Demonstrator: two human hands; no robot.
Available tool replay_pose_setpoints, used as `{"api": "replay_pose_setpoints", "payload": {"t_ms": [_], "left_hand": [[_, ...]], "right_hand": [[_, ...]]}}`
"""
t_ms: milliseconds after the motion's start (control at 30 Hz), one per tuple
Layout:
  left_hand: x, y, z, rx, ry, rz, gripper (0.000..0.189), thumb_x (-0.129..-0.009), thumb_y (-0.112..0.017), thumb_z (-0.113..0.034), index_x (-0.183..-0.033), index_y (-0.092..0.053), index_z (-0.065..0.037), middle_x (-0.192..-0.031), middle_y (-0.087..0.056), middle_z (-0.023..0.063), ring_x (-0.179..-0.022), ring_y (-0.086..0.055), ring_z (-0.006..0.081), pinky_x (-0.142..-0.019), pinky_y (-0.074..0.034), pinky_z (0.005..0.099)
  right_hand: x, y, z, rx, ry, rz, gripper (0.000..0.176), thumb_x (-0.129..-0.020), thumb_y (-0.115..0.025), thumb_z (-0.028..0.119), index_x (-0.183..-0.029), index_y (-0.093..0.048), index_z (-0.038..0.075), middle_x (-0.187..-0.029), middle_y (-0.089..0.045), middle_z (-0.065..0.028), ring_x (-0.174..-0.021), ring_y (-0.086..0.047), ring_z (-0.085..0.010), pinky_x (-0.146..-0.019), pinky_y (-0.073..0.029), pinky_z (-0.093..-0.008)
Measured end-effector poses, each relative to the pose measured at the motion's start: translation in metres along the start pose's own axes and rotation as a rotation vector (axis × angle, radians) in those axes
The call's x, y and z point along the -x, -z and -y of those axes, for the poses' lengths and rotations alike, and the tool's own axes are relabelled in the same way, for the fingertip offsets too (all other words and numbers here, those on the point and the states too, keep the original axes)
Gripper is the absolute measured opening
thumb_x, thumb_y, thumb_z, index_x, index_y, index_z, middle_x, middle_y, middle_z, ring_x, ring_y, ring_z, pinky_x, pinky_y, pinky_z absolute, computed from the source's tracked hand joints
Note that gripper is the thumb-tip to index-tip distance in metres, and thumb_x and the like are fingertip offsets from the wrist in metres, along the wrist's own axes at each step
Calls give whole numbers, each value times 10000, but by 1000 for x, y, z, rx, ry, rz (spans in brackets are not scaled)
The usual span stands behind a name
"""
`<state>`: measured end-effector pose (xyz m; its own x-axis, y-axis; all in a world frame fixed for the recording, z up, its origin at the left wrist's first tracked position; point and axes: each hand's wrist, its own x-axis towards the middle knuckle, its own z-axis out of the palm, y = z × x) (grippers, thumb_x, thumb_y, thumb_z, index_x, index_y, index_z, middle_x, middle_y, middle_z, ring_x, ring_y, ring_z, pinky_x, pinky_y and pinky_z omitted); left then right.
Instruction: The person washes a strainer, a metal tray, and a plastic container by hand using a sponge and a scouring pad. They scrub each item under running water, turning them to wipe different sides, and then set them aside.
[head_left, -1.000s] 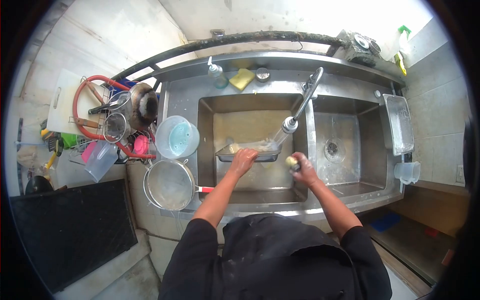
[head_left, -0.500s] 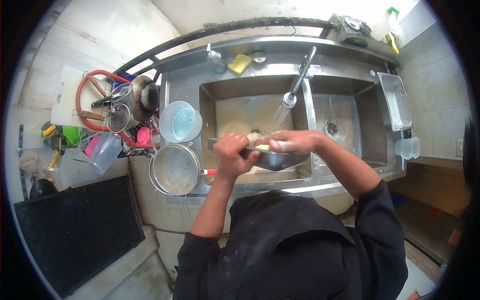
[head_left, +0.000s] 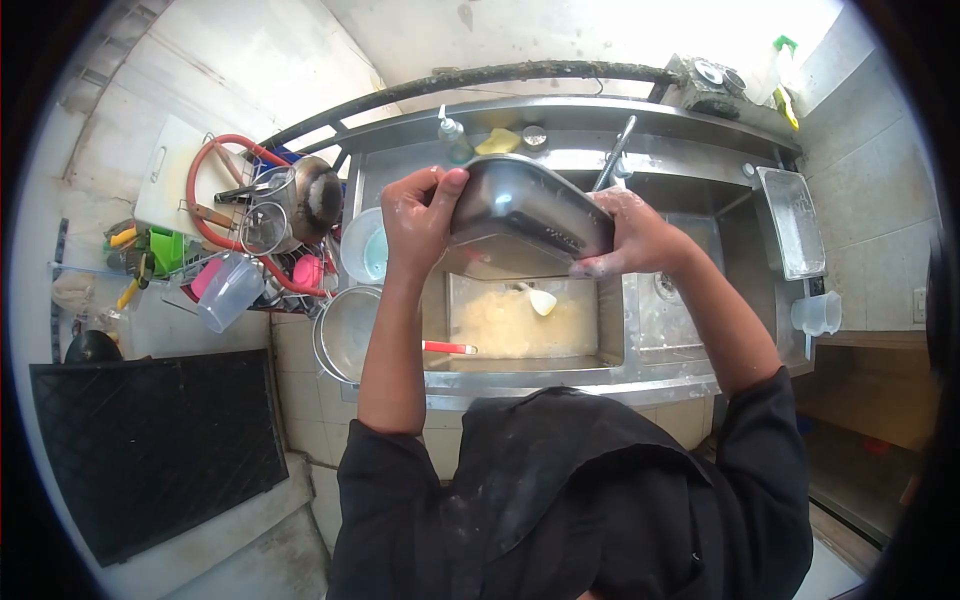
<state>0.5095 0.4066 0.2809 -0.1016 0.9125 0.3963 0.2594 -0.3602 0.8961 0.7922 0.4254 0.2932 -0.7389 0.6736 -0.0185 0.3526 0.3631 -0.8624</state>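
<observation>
A rectangular stainless steel food pan (head_left: 520,205) is tilted up above the left sink basin (head_left: 611,330). My left hand (head_left: 422,215) grips its left end, thumb against the metal. At the right end, my right hand (head_left: 640,235) clasps the pan with the fingers partly hidden behind it. Both hands look wet with some suds. Below the pan, cloudy yellowish water lies in the basin, with a pale spatula-like head (head_left: 542,302) in it. The tap (head_left: 614,155) is mostly covered by the pan and right hand.
Left of the basin stand a tub of bluish liquid (head_left: 360,245) and a strainer (head_left: 348,330); a red handle (head_left: 450,347) reaches over the basin. A soap bottle (head_left: 452,135) and yellow sponge (head_left: 498,142) sit behind. A dish rack (head_left: 270,275) holds cookware. Another metal pan (head_left: 792,222) leans right.
The pan has risen from low over the basin and turned up. My right hand has moved from inside it to its right end, and the yellow piece under that hand no longer shows there.
</observation>
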Motion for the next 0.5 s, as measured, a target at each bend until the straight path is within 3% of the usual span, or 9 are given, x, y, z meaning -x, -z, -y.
{"api": "replay_pose_setpoints", "payload": {"t_ms": [67,167,300,400,500], "left_hand": [[-5,-4,-4,49,10,6,470,-920,-714,-363,-657,-583,5,-569,-434,-64,-581,-354,37,-506,-275,244],[-11,-10,-5,50,47,19,479,-919,-715,-380,-656,-594,1,-568,-435,-76,-579,-351,34,-505,-266,239],[-15,-18,-5,100,62,-18,477,-921,-712,-388,-658,-618,-1,-565,-439,-78,-576,-356,28,-502,-255,234],[-18,-21,0,97,51,-23,467,-926,-707,-381,-664,-631,-2,-568,-444,-77,-576,-363,25,-502,-254,232],[-20,-23,-10,119,50,-38,459,-931,-703,-374,-671,-640,-1,-575,-454,-79,-579,-366,24,-505,-256,231]], "right_hand": [[3,-4,-9,-391,63,-108,643,-636,-887,186,-1172,-626,-53,-997,-658,-46,-930,-563,-108,-847,-474,-266],[11,6,-6,-624,-20,-74,761,-601,-897,217,-1245,-591,-48,-1095,-638,-45,-1001,-552,-115,-881,-460,-256],[22,-1,-24,-685,17,-134,881,-557,-930,306,-1268,-567,-66,-1170,-614,-67,-1051,-552,-128,-941,-436,-265],[24,-7,-39,-845,160,-169,922,-543,-942,333,-1276,-556,-72,-1152,-618,-73,-1044,-560,-139,-964,-420,-274],[30,-1,-41,-846,95,-175,986,-523,-955,359,-1304,-532,-69,-1180,-613,-92,-1077,-562,-161,-972,-414,-288]]}}
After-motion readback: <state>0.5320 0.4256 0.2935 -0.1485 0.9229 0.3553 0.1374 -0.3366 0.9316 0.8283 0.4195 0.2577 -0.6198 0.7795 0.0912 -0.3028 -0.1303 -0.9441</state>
